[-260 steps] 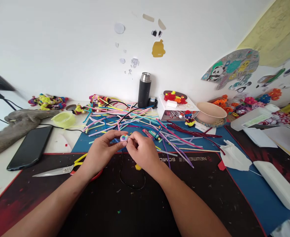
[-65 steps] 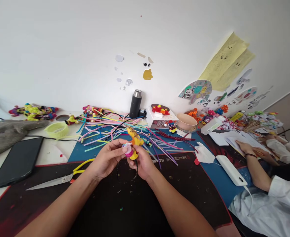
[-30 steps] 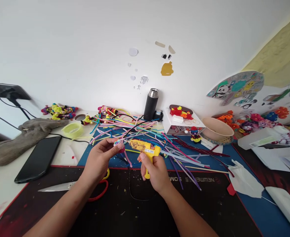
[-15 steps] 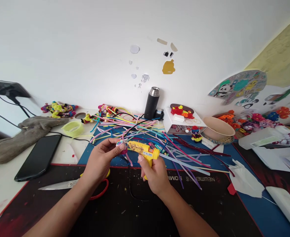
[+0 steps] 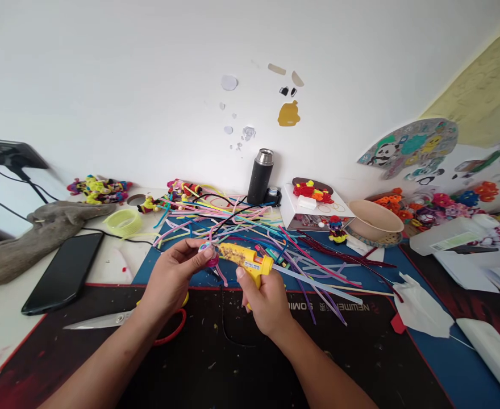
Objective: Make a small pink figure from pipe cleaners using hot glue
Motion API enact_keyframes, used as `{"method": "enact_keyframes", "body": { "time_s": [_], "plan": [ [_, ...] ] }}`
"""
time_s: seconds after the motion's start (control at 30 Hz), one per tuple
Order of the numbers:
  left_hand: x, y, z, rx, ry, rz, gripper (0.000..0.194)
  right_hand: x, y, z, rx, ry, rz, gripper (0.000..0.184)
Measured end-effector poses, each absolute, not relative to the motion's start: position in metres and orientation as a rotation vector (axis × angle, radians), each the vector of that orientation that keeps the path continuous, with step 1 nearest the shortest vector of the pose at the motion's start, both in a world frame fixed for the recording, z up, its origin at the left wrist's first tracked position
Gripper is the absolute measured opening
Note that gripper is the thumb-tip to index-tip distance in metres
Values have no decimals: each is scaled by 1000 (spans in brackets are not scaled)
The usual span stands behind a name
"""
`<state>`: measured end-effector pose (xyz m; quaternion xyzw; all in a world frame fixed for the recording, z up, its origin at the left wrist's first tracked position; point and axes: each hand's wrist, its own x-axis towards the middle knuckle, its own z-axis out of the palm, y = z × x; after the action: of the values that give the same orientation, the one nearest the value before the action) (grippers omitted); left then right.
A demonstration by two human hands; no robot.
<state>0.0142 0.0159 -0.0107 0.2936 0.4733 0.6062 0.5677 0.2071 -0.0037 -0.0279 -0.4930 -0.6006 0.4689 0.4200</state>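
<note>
My left hand (image 5: 175, 271) pinches a small pink, purple and light blue pipe-cleaner piece (image 5: 211, 257) between thumb and fingers; a pinkish stem hangs below it. My right hand (image 5: 266, 295) is wrapped round the handle of a yellow hot glue gun (image 5: 237, 255). Its nozzle points left, close to the piece; whether it touches, I cannot tell. A translucent glue stick (image 5: 318, 279) sticks out from the gun's back end toward the right. Under my left forearm lie scissors (image 5: 100, 321), partly hidden, with one red handle loop showing.
Many coloured pipe cleaners (image 5: 228, 218) are spread behind my hands. A black thermos (image 5: 261, 177) stands open by the wall, with a white box (image 5: 295, 216) and a beige bowl (image 5: 375, 218) to its right. A phone (image 5: 62, 275) and yellow coil (image 5: 123, 223) lie left.
The glue gun's nozzle end has come slightly closer to the small piece in my left hand. The whole view has shifted a little; both grips are the same.
</note>
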Motion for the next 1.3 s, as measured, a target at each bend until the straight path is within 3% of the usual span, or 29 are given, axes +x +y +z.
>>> {"method": "enact_keyframes", "body": {
  "time_s": [0.37,1.3],
  "plan": [
    [15,16,-7,684,1116,1417,45,208,-4,-22,-1281,-1551,1128,62],
    [15,15,-7,708,1115,1414,44,210,-4,-21,-1297,-1587,1058,57]
  ]
}}
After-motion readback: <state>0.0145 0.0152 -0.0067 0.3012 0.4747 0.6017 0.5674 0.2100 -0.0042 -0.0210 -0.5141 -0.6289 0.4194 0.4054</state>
